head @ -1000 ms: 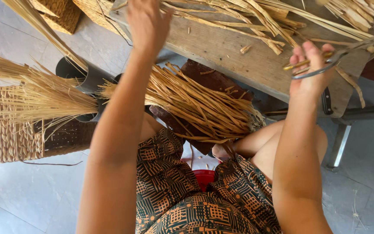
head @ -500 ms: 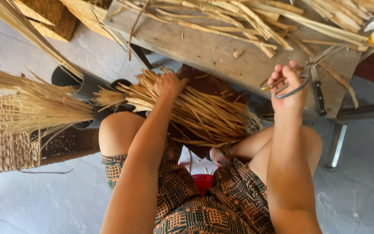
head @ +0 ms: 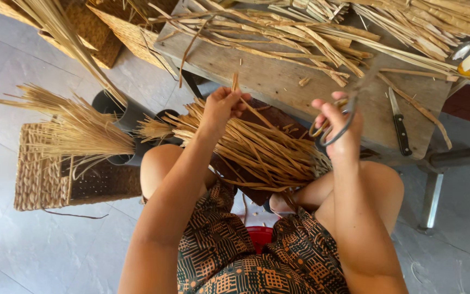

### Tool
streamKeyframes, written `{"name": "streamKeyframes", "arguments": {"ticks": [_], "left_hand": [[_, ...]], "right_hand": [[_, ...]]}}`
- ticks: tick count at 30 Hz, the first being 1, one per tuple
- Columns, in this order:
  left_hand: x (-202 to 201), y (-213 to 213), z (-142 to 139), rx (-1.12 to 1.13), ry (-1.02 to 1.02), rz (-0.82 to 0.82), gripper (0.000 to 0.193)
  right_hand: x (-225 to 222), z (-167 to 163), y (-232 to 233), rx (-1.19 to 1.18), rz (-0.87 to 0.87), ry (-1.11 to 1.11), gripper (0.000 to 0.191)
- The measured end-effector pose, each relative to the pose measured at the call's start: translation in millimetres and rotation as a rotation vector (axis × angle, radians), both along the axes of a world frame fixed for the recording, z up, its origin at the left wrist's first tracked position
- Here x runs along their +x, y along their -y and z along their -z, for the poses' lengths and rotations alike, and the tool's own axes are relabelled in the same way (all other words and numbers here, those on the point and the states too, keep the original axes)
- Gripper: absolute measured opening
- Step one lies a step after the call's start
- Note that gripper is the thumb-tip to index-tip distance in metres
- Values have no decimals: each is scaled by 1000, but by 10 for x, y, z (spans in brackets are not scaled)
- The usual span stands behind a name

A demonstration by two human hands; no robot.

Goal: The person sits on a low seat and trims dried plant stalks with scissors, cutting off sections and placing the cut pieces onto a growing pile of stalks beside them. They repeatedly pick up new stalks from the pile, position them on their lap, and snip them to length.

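While the person sits at a wooden table point(head: 278, 81) strewn with cut straw, the left hand point(head: 221, 106) is pinched shut on a single straw strip point(head: 235, 83) that stands up above the fingers. Just below it, a bundle of straw strips point(head: 257, 149) lies across the lap. The right hand point(head: 341, 128) is closed through the loops of metal scissors point(head: 339, 122), held over the table's near edge. A knife point(head: 399, 124) lies on the table to the right. A woven basket point(head: 42, 174) sits on the tiled floor, left.
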State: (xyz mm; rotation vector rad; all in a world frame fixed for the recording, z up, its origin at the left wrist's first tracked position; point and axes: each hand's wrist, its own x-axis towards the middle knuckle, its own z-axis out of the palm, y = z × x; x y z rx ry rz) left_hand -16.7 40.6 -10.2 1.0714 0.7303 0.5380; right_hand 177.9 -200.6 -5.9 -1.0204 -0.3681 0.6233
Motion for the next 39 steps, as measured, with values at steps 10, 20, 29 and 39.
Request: {"name": "streamKeyframes", "arguments": {"ticks": [10,20,29,39], "left_hand": [[-286,711,-448,64,342,178,19],[-132,590,-350,177,416,-49,28],[-250,698,-543,150,423,-60,27],[-352,709,-646,157,253,-73,22]], "right_hand": [[-941,-174,-268,-246,-289,273,35],[-978,206,-234,-352,-473,347,41],[-880,130,-188,-325,-405,478,45],[-723,-365,-19,-339,-455,496,61]]}}
